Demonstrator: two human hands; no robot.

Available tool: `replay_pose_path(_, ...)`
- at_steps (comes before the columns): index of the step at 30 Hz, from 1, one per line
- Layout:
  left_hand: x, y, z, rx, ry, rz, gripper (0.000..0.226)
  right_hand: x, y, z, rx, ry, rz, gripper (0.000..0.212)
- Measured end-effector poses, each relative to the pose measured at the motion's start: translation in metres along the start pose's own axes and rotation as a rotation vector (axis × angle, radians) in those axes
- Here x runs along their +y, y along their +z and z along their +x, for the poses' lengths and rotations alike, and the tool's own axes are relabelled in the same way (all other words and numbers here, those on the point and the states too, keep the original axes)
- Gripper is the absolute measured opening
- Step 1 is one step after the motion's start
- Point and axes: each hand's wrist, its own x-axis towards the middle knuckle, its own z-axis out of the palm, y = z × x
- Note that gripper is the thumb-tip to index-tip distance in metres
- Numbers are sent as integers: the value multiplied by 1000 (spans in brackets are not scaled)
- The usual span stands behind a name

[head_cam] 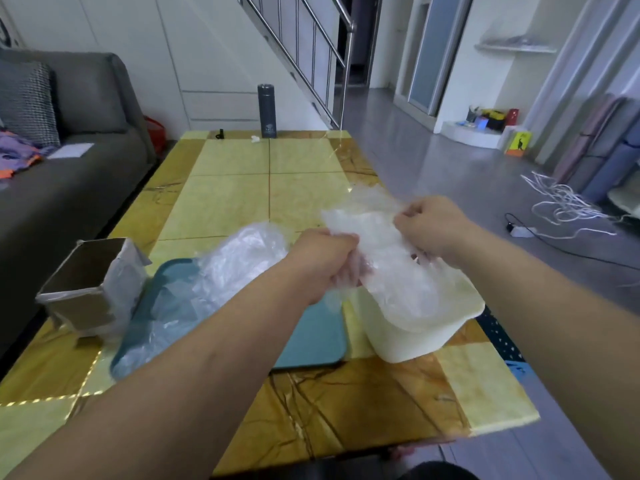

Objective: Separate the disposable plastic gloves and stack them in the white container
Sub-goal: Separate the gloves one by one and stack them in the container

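A clear glove [360, 216] is gripped by the left hand [325, 265] and right hand [429, 226] above the white container [415, 337] at the table's [242, 188] right edge.

The one camera rides on my head at the table's [235, 188] near edge, looking forward and down along it to the far edge, with my left hand [325, 261] and right hand [433, 226] close below.

Clear gloves [363, 220], white container [415, 337], teal tray [311, 344], yellow marbled table [235, 202]
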Motion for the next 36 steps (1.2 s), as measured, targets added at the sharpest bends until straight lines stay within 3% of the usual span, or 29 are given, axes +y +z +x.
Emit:
replay_pose_path(4, 10, 25, 7, -28, -58, 66, 29, 23, -20, 21, 137, -4, -171, 23)
replay_pose_path(8, 3, 15, 1, -28, 14, 237, 32, 36, -23, 25, 87, 43, -228, 20)
replay_pose_path(11, -8, 12, -7, -76, 29, 371, 37, 40, -18, 25, 54, -4, -319, 44)
replay_pose_path(13, -11, 10, -10, -77, 64, 521, 24, 37, -18, 20, 45, -53, -415, 56)
replay_pose_path(16, -11, 6, -3, 36, 277, 881, 28, 34, -23, 9, 80, -191, -582, 61)
replay_pose_path(18, -11, 8, 6, 107, 484, 1086, 22, 30, -21, -1, -54, -260, -577, 62)
replay_pose_path(20, -13, 17, 11, 22, 576, 1161, 25, 28, -11, -8, -298, -163, -568, 66)
replay_pose_path(23, -18, 33, 19, -166, 402, 1341, 29, 33, 9, -10, -493, -14, -652, 71)
replay_pose_path(26, -14, 48, 22, -209, 269, 1544, 26, 42, 29, -4, -616, -6, -742, 66)
replay_pose_path(30, -9, 59, 22, -208, 144, 1562, 11, 55, 51, 7, -659, -21, -814, 59)
replay_pose_path(33, -12, 47, 20, -168, 279, 1362, 15, 57, 55, 5, -573, 39, -715, 55)
replay_pose_path(36, -16, 10, 5, -95, 438, 1064, 22, 53, 53, 6, -334, 58, -591, 49)
